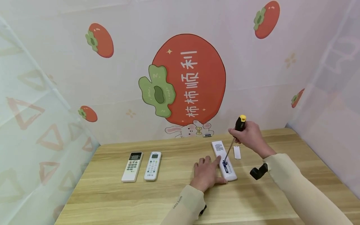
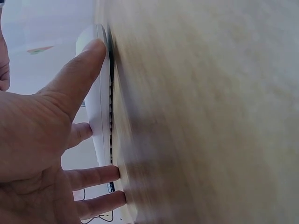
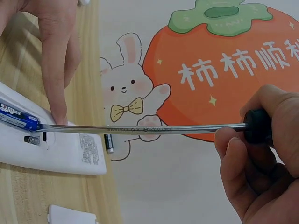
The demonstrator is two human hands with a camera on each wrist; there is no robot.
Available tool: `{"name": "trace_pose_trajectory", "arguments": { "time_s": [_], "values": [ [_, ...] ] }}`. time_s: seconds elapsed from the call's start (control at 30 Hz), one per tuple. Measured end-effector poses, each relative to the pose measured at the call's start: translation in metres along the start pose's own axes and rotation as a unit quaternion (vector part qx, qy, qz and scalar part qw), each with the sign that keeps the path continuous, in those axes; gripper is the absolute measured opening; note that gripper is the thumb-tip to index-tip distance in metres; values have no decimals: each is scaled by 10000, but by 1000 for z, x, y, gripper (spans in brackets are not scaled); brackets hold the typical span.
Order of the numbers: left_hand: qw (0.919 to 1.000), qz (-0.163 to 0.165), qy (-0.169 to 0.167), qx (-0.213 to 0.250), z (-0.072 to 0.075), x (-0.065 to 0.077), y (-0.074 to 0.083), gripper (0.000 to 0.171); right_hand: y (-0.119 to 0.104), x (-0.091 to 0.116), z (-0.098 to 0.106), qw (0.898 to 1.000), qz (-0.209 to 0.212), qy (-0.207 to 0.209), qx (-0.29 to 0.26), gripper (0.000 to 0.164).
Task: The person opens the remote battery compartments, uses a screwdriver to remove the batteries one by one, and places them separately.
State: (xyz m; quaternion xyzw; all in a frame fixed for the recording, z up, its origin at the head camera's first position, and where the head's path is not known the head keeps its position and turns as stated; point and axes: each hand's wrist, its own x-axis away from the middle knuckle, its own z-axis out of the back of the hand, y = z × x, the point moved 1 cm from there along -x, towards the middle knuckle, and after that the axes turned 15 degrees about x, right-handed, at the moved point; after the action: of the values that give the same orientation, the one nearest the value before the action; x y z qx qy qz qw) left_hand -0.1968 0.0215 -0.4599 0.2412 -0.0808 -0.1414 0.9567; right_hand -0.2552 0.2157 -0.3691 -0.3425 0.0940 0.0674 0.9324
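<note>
A white remote control (image 1: pixel 217 147) lies face down with its battery bay uncovered. In the bay sits a blue battery (image 3: pixel 17 117); beside it a spring contact shows in the right wrist view. My left hand (image 1: pixel 206 173) rests at the remote's left side, thumb (image 2: pixel 84 70) and index finger touching its edge, other fingertips on the table. My right hand (image 1: pixel 251 137) grips a screwdriver (image 1: pixel 240 123) with a black and yellow handle. Its shaft (image 3: pixel 145 130) slants down, the tip at the battery's end. Right of the remote lies the white battery cover (image 1: pixel 237 152).
Two more white remotes, one with a dark-framed display (image 1: pixel 132 167) and one slimmer (image 1: pixel 152 166), lie face up at the left. A loose battery (image 1: pixel 207 135) lies by the table's back edge, against the printed wall sheet (image 1: pixel 126 78). The wooden table (image 1: pixel 112 200) extends leftward.
</note>
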Motion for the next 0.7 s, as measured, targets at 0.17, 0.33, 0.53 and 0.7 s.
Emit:
{"name": "trace_pose_trajectory", "arguments": {
  "time_s": [0.17, 0.33, 0.53, 0.7],
  "values": [
    [10000, -13, 7, 65, 0, -1, 0, 96, -3, -6, 1, 9995, -118, -291, 107, 32],
    [9998, 46, -21, 181, 1, -2, 1, 95, -9, -10, 0, 9989, -44, -436, 147, 30],
    [9998, 96, -63, 132, 1, -1, 1, 95, -11, -10, -1, 9987, -30, -468, 172, 28],
    [9998, 108, -31, 180, 0, -1, 1, 95, -11, -5, 0, 9988, 50, -432, 209, 30]
  ]
}}
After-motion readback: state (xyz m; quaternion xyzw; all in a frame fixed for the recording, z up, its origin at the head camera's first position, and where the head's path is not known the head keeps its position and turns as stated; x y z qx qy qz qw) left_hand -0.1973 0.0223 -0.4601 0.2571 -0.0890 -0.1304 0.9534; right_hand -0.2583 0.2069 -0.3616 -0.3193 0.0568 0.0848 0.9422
